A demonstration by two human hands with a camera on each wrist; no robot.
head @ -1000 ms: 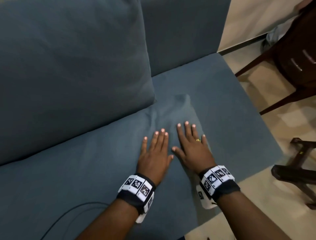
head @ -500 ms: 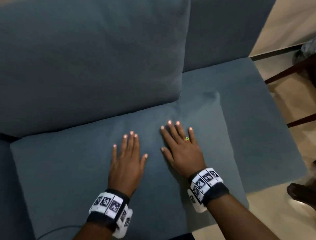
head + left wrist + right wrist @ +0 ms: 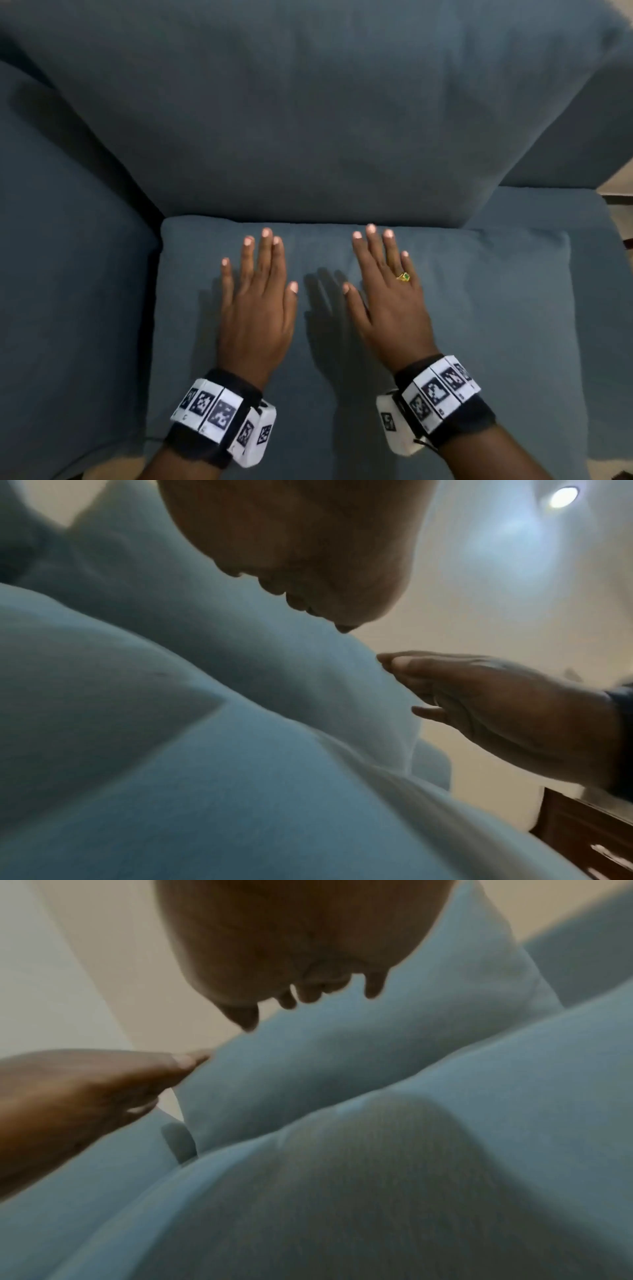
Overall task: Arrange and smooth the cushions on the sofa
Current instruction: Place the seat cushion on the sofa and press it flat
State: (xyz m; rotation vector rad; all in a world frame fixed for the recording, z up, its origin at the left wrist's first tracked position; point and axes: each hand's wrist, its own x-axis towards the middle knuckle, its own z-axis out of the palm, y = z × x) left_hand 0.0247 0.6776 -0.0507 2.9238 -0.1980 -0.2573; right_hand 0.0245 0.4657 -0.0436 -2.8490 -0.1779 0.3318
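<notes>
Both hands flat on the seat cushion (image 3: 479, 325)
Left hand (image 3: 257, 318) and right hand (image 3: 390, 308) lie palm-down, fingers straight and slightly spread, below the back cushion (image 3: 308, 120).

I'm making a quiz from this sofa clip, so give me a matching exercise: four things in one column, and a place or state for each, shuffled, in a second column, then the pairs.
Things:
1. left hand
2. right hand
3. seat cushion
4. back cushion

Places or states:
A. stands behind both sets of fingertips
B. wears a gold ring with a green stone
C. flat, fingers straight, no ring
D. lies under both hands

Pairs: 1-C, 2-B, 3-D, 4-A
</notes>
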